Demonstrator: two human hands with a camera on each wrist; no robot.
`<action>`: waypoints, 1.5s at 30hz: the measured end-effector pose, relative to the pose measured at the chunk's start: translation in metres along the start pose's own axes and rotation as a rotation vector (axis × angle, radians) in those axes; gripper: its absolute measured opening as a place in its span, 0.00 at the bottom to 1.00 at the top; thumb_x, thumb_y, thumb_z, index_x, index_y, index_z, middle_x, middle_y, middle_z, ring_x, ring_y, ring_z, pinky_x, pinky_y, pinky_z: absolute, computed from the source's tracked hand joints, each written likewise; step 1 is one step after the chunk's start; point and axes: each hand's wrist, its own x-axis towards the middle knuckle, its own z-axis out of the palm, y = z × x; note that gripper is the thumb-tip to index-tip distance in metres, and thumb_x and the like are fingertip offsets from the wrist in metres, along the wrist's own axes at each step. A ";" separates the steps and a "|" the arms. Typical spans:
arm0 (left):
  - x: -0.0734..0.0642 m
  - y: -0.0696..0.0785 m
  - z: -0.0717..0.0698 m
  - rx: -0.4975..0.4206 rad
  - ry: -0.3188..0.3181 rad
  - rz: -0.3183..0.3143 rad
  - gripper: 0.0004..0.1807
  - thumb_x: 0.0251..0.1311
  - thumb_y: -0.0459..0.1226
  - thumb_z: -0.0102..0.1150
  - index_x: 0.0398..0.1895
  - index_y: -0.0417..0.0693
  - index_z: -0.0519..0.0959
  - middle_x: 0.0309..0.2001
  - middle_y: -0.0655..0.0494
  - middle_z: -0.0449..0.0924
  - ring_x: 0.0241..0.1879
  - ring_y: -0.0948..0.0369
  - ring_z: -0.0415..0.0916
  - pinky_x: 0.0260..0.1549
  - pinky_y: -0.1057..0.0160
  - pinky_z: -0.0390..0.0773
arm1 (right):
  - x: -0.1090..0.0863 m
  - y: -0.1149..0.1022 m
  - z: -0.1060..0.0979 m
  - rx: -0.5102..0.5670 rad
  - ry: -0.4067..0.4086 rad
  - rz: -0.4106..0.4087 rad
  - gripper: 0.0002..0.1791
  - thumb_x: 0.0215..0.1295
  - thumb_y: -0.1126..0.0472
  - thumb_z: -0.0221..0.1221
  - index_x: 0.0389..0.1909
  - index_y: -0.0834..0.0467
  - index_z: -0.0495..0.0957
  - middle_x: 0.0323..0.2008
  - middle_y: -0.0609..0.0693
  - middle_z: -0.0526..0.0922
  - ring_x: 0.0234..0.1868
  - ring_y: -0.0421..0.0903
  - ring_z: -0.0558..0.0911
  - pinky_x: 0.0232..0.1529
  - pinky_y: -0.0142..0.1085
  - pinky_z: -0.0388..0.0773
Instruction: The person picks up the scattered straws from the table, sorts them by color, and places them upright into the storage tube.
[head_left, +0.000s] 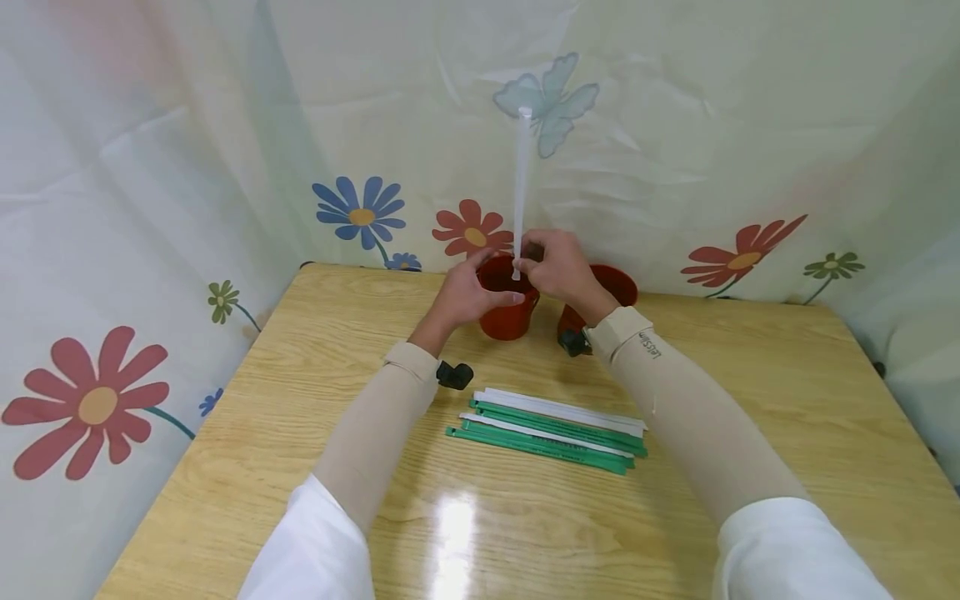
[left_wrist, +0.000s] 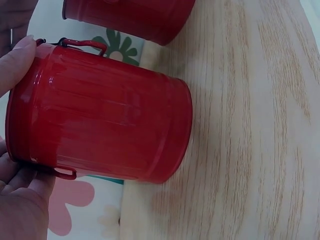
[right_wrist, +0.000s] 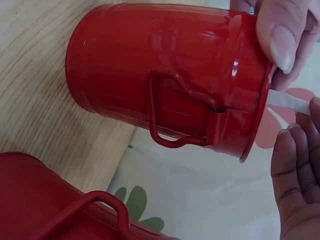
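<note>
One white strip, upper centre, is pinched by my right hand, its end inside the mid-frame red bucket my left hand grips, seemingly an insertion calling next for gentle release.

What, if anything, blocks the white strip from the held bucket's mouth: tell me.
Nothing visible does. The right hand pinches the white strip, with its lower end inside the red bucket. The left hand holds the bucket, apart from the strip; deeper inside is hidden.
</note>
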 end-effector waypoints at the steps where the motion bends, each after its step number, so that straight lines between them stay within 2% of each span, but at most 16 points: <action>1: 0.000 0.000 0.001 -0.004 -0.004 0.005 0.43 0.57 0.47 0.78 0.75 0.52 0.68 0.67 0.51 0.77 0.65 0.52 0.75 0.62 0.51 0.82 | 0.000 0.001 0.000 -0.004 -0.004 0.004 0.04 0.69 0.67 0.64 0.34 0.62 0.84 0.33 0.60 0.88 0.37 0.53 0.82 0.36 0.37 0.77; 11: 0.001 0.003 0.007 -0.015 -0.023 -0.016 0.45 0.57 0.47 0.78 0.76 0.52 0.66 0.69 0.51 0.75 0.66 0.51 0.74 0.62 0.50 0.82 | -0.001 0.007 -0.002 -0.040 -0.076 0.074 0.06 0.70 0.65 0.63 0.38 0.64 0.86 0.36 0.60 0.89 0.37 0.54 0.80 0.34 0.37 0.80; 19: 0.003 0.002 0.009 -0.042 -0.015 -0.011 0.44 0.56 0.45 0.78 0.76 0.55 0.68 0.68 0.49 0.77 0.66 0.50 0.75 0.66 0.45 0.78 | -0.003 0.008 -0.003 -0.026 -0.100 0.133 0.10 0.72 0.63 0.62 0.46 0.65 0.87 0.45 0.62 0.89 0.44 0.55 0.81 0.43 0.44 0.83; 24: 0.005 0.002 0.007 -0.062 -0.008 0.029 0.41 0.57 0.43 0.78 0.73 0.52 0.70 0.67 0.46 0.78 0.64 0.49 0.76 0.65 0.44 0.79 | -0.004 0.005 -0.006 -0.025 -0.097 0.127 0.11 0.73 0.63 0.63 0.48 0.65 0.87 0.47 0.62 0.89 0.45 0.57 0.80 0.45 0.46 0.84; 27: 0.004 0.002 0.005 -0.073 -0.005 0.019 0.42 0.57 0.43 0.78 0.74 0.51 0.68 0.67 0.48 0.78 0.65 0.49 0.76 0.65 0.44 0.80 | -0.007 0.005 -0.006 -0.016 -0.105 0.087 0.10 0.72 0.64 0.63 0.48 0.65 0.88 0.46 0.62 0.89 0.44 0.56 0.80 0.44 0.44 0.85; 31: 0.001 0.001 0.002 -0.088 -0.006 -0.008 0.45 0.56 0.44 0.79 0.75 0.51 0.65 0.67 0.52 0.79 0.67 0.48 0.75 0.65 0.45 0.80 | -0.019 0.006 -0.006 0.016 -0.123 0.019 0.09 0.71 0.65 0.64 0.45 0.64 0.89 0.42 0.60 0.90 0.39 0.55 0.81 0.40 0.39 0.84; 34: -0.001 0.001 0.001 -0.070 0.003 -0.014 0.47 0.56 0.44 0.79 0.77 0.53 0.63 0.69 0.52 0.78 0.68 0.48 0.74 0.65 0.45 0.80 | -0.033 0.006 -0.007 0.034 -0.134 -0.001 0.09 0.70 0.65 0.65 0.46 0.64 0.89 0.41 0.59 0.91 0.38 0.54 0.82 0.39 0.38 0.84; 38: -0.001 0.001 0.001 -0.030 0.021 -0.024 0.48 0.55 0.44 0.79 0.77 0.55 0.62 0.68 0.54 0.78 0.67 0.51 0.74 0.63 0.46 0.82 | -0.054 0.009 -0.009 0.007 -0.139 -0.017 0.09 0.68 0.63 0.68 0.46 0.62 0.89 0.41 0.57 0.92 0.39 0.52 0.84 0.42 0.42 0.85; 41: 0.000 0.001 0.001 -0.032 0.017 -0.018 0.48 0.56 0.44 0.79 0.77 0.54 0.62 0.67 0.55 0.80 0.66 0.51 0.75 0.62 0.46 0.83 | -0.068 0.013 -0.011 -0.018 -0.122 -0.046 0.08 0.66 0.64 0.70 0.44 0.62 0.90 0.40 0.57 0.92 0.39 0.50 0.86 0.44 0.44 0.86; 45: 0.001 0.002 0.001 -0.048 0.009 -0.003 0.48 0.55 0.44 0.79 0.77 0.54 0.62 0.67 0.56 0.79 0.66 0.51 0.75 0.61 0.46 0.83 | -0.083 0.017 -0.016 -0.018 -0.113 -0.081 0.07 0.64 0.67 0.71 0.42 0.63 0.90 0.37 0.56 0.92 0.37 0.49 0.87 0.41 0.39 0.87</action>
